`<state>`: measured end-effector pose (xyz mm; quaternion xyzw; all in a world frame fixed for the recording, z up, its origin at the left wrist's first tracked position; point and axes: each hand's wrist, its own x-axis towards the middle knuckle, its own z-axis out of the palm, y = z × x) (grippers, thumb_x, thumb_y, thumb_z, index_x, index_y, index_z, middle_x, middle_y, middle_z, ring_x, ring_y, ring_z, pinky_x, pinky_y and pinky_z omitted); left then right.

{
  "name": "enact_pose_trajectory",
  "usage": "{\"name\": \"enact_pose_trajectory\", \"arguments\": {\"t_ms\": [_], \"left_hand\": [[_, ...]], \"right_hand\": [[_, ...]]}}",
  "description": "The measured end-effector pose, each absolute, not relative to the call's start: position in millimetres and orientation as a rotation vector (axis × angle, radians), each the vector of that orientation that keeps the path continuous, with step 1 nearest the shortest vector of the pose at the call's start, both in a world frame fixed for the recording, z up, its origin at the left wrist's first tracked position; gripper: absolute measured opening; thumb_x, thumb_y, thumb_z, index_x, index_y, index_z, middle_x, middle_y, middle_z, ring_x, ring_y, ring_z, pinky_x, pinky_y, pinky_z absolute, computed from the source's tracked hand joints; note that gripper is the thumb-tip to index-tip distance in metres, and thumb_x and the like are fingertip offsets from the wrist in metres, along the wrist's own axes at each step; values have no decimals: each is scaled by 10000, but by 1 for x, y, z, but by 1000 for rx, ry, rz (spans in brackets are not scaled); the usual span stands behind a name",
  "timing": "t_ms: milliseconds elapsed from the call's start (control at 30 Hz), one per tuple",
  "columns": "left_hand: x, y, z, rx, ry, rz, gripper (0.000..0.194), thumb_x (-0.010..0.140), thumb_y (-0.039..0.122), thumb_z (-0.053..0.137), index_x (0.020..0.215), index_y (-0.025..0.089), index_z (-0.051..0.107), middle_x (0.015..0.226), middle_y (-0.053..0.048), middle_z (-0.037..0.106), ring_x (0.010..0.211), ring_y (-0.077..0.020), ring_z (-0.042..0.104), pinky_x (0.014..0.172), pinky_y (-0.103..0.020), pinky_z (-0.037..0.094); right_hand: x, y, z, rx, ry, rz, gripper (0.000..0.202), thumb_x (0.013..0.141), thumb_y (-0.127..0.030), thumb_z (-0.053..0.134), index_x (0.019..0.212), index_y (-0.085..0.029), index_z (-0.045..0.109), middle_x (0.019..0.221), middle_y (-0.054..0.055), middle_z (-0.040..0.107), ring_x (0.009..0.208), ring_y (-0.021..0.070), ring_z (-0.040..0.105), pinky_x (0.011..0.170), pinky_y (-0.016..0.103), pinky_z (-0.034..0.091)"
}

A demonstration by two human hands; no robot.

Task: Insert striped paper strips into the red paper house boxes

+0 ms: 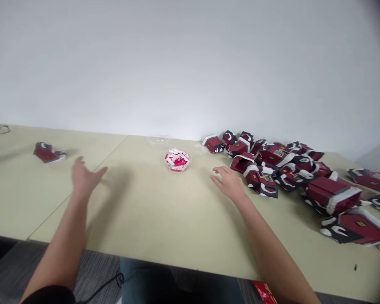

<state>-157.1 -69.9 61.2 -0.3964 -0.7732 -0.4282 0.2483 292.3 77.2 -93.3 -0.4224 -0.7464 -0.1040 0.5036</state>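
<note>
My left hand [85, 177] hovers over the left part of the table, thumb and fingers apart, holding nothing. To its upper left lies a small dark-red and black felt house-shaped piece [48, 153]. My right hand [228, 182] is above the table right of the middle, fingers slightly bent and apart, with nothing in it. Just right of that hand begins a heap of dark-red felt houses [274, 154] with black and white trim; the closest one [260, 180] is near my fingers. Between and beyond both hands stands a clear round tub [177, 160] full of red and white strips.
A clear lid [159, 140] lies behind the tub near the wall. Eyeglasses [0, 130] rest at the far left. A seam crosses the table [158, 219] on the left. Below the front edge are a black cable [104, 287] and a red printed item [264, 292].
</note>
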Motion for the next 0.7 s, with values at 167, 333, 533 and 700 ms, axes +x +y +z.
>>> {"name": "enact_pose_trajectory", "arguments": {"t_ms": [167, 333, 533, 700], "left_hand": [[-48, -23, 25, -1768, -2084, -938, 884, 728, 502, 673, 1456, 218, 260, 1362, -73, 374, 1178, -123, 492, 1030, -276, 485], [20, 10, 2, -2002, -1732, -661, 769, 788, 499, 592, 1452, 217, 327, 1403, -93, 307, 1303, -167, 377, 1134, -310, 392], [28, 23, -9, -1885, -1591, -478, 568, 825, 402, 543, 1363, 240, 460, 1424, -66, 298, 1336, -227, 302, 1182, -418, 290], [3, 40, -15, -1946, -1426, -600, 421, 941, 333, 322, 1261, 192, 556, 1355, -63, 397, 1273, -126, 386, 1142, -307, 378]], "right_hand": [[319, 75, -105, -1270, -1843, -407, 218, 898, -318, 529, 1048, -234, 662, 1070, 50, 662, 777, 172, 622, 492, 259, 300], [357, 61, -114, -1324, -1663, -503, 256, 900, -372, 523, 1047, -217, 664, 1006, 61, 681, 890, 232, 603, 693, 314, 405], [403, 59, -143, -1567, -1309, -378, 686, 750, -590, 644, 1279, -166, 546, 1190, 165, 584, 1080, 345, 519, 870, 426, 422], [404, 77, -161, -1702, -1269, 4, 885, 736, -571, 623, 1452, -139, 333, 1310, 209, 483, 1148, 358, 499, 877, 421, 440]]}}
